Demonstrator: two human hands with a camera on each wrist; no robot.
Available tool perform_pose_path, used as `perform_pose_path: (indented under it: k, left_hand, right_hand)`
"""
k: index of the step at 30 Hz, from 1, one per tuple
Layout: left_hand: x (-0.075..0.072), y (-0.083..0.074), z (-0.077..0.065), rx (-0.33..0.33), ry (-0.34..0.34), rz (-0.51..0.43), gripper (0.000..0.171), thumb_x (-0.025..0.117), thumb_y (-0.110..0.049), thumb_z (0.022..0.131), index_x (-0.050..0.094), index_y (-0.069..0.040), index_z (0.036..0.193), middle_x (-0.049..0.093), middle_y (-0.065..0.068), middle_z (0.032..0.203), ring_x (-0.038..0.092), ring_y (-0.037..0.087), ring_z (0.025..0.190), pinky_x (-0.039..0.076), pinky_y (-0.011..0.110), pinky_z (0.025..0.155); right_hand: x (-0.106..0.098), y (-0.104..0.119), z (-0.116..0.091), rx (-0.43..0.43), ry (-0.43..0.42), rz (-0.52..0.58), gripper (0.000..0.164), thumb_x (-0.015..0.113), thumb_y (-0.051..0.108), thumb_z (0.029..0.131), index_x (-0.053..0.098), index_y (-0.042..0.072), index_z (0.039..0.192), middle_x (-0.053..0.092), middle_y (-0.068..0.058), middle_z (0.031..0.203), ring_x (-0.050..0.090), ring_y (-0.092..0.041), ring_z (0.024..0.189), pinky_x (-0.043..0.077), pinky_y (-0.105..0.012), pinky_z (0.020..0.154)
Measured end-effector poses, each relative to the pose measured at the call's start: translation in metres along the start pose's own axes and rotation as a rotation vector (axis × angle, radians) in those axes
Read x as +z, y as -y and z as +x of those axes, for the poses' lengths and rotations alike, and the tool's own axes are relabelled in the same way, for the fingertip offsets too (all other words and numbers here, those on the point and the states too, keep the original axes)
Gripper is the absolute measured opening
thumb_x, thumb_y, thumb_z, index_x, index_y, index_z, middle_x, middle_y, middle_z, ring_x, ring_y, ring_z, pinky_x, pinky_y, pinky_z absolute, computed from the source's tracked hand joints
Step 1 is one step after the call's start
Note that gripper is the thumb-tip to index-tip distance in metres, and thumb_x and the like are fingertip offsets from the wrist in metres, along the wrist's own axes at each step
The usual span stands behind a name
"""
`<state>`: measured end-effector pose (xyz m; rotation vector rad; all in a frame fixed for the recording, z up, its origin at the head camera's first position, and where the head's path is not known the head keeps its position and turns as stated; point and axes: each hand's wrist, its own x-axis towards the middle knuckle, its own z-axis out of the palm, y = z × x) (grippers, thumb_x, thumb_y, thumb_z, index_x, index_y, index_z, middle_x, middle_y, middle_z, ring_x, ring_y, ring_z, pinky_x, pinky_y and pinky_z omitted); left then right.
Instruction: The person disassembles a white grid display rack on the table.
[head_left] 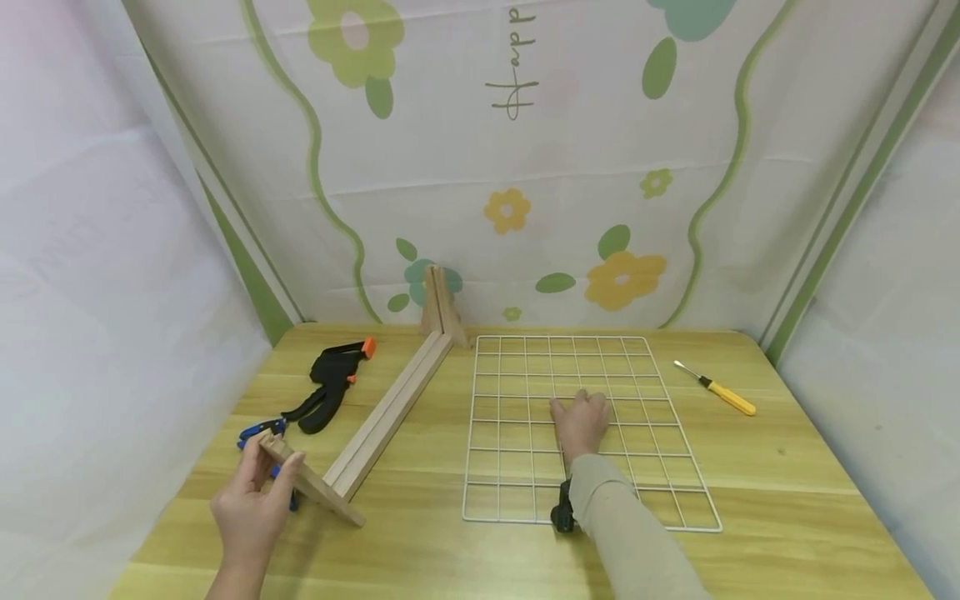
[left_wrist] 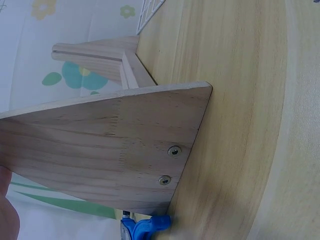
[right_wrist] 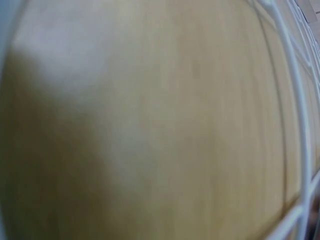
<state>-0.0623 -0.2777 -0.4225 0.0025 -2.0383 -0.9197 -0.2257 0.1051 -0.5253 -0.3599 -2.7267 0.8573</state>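
A wooden stand (head_left: pixel 393 408) with two long rails joins a near end board (left_wrist: pixel 105 145) to a far, V-looking end piece (head_left: pixel 441 304). My left hand (head_left: pixel 253 500) pinches the upper end of the near board between thumb and fingers. Two metal bolt heads (left_wrist: pixel 174 151) show on that board's outer face. A white wire grid panel (head_left: pixel 517 482) lies flat to the right of the stand. On its middle wires, my right hand (head_left: pixel 582 423) grips with curled fingers, its fingertips hidden. The right wrist view shows only close wires (right_wrist: pixel 300 110) over the table.
Left of the stand lie a black bar clamp with orange tips (head_left: pixel 330 387) and a blue-handled tool (head_left: pixel 258 431), partly hidden by the left hand. A yellow-handled screwdriver (head_left: pixel 723 393) lies right of the grid. Printed fabric (head_left: pixel 570 158) walls the wooden table (head_left: pixel 795 500) at the back and sides.
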Motion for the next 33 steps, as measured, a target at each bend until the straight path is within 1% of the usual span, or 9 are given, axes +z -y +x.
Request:
perform_pose_path:
  k: [3, 6, 10, 17, 25, 27, 28, 30, 33]
  left_hand:
    - [0.001, 0.0, -0.001, -0.007, 0.006, 0.007, 0.047, 0.077, 0.012, 0.064, 0.06, 0.011, 0.108, 0.065, 0.0, 0.101, 0.053, -0.018, 0.096, 0.045, 0.004, 0.077]
    - [0.004, 0.0, 0.0, -0.023, 0.029, -0.003, 0.046, 0.077, 0.012, 0.065, 0.06, 0.012, 0.108, 0.067, 0.017, 0.1, 0.051, -0.019, 0.097, 0.045, 0.004, 0.078]
    - [0.008, 0.0, -0.001, -0.025, 0.035, -0.009, 0.046, 0.077, 0.012, 0.065, 0.06, 0.012, 0.108, 0.066, 0.026, 0.097, 0.051, -0.019, 0.096, 0.045, 0.004, 0.078]
    - [0.01, 0.001, 0.003, -0.016, 0.011, -0.008, 0.048, 0.077, 0.012, 0.065, 0.059, 0.011, 0.111, 0.065, 0.025, 0.096, 0.051, -0.02, 0.094, 0.044, 0.003, 0.076]
    - [0.006, -0.001, 0.01, -0.024, -0.006, -0.002, 0.051, 0.078, 0.007, 0.067, 0.06, 0.006, 0.115, 0.065, 0.018, 0.105, 0.051, -0.019, 0.098, 0.043, 0.003, 0.079]
    - [0.003, -0.006, 0.012, -0.008, -0.056, 0.008, 0.051, 0.077, -0.003, 0.072, 0.059, 0.003, 0.119, 0.063, 0.021, 0.112, 0.053, -0.019, 0.093, 0.043, 0.0, 0.077]
    - [0.001, -0.011, 0.016, 0.011, -0.105, 0.007, 0.05, 0.076, -0.009, 0.075, 0.058, 0.003, 0.121, 0.061, 0.023, 0.114, 0.055, -0.018, 0.082, 0.042, -0.002, 0.072]
    - [0.001, -0.03, 0.028, 0.076, -0.24, -0.033, 0.052, 0.072, -0.023, 0.079, 0.057, 0.005, 0.12, 0.059, 0.026, 0.117, 0.06, -0.008, 0.089, 0.046, 0.005, 0.081]
    - [0.013, -0.073, 0.056, 0.267, -0.465, -0.115, 0.054, 0.065, -0.032, 0.08, 0.058, 0.012, 0.111, 0.061, 0.028, 0.112, 0.066, 0.014, 0.087, 0.051, 0.024, 0.089]
  right_hand:
    - [0.0, -0.001, 0.001, 0.009, 0.021, -0.004, 0.06, 0.064, 0.041, 0.085, 0.055, -0.011, 0.113, 0.041, -0.017, 0.09, 0.037, -0.031, 0.085, 0.035, -0.04, 0.069]
    - [-0.003, -0.003, 0.0, 0.028, 0.041, -0.008, 0.063, 0.061, 0.042, 0.087, 0.052, -0.012, 0.119, 0.04, -0.017, 0.091, 0.037, -0.031, 0.085, 0.035, -0.04, 0.069]
    - [-0.003, -0.009, -0.002, 0.039, 0.056, -0.035, 0.066, 0.057, 0.044, 0.089, 0.047, -0.011, 0.125, 0.042, -0.02, 0.097, 0.037, -0.034, 0.09, 0.035, -0.046, 0.078]
    - [-0.003, -0.008, 0.0, 0.044, 0.135, -0.103, 0.077, 0.048, 0.056, 0.089, 0.037, -0.006, 0.135, 0.04, -0.027, 0.123, 0.035, -0.044, 0.113, 0.028, -0.056, 0.094]
    - [-0.033, 0.019, 0.009, 0.102, 0.261, 0.097, 0.078, 0.041, 0.057, 0.091, 0.023, 0.003, 0.144, 0.032, -0.029, 0.133, 0.028, -0.045, 0.119, 0.02, -0.06, 0.096]
    - [-0.049, 0.026, 0.014, 0.058, 0.258, 0.119, 0.076, 0.04, 0.055, 0.092, 0.024, 0.003, 0.144, 0.033, -0.029, 0.134, 0.029, -0.047, 0.121, 0.021, -0.062, 0.098]
    - [-0.06, 0.029, 0.016, 0.023, 0.249, 0.12, 0.074, 0.041, 0.054, 0.092, 0.024, 0.003, 0.144, 0.033, -0.03, 0.136, 0.029, -0.047, 0.123, 0.02, -0.063, 0.098]
    - [-0.081, 0.035, 0.02, -0.065, 0.206, 0.133, 0.072, 0.044, 0.05, 0.093, 0.026, 0.002, 0.143, 0.035, -0.029, 0.136, 0.031, -0.047, 0.123, 0.021, -0.064, 0.098]
    - [-0.113, 0.042, 0.025, -0.26, 0.083, 0.144, 0.066, 0.05, 0.043, 0.092, 0.032, 0.0, 0.14, 0.043, -0.028, 0.13, 0.036, -0.047, 0.12, 0.02, -0.066, 0.097]
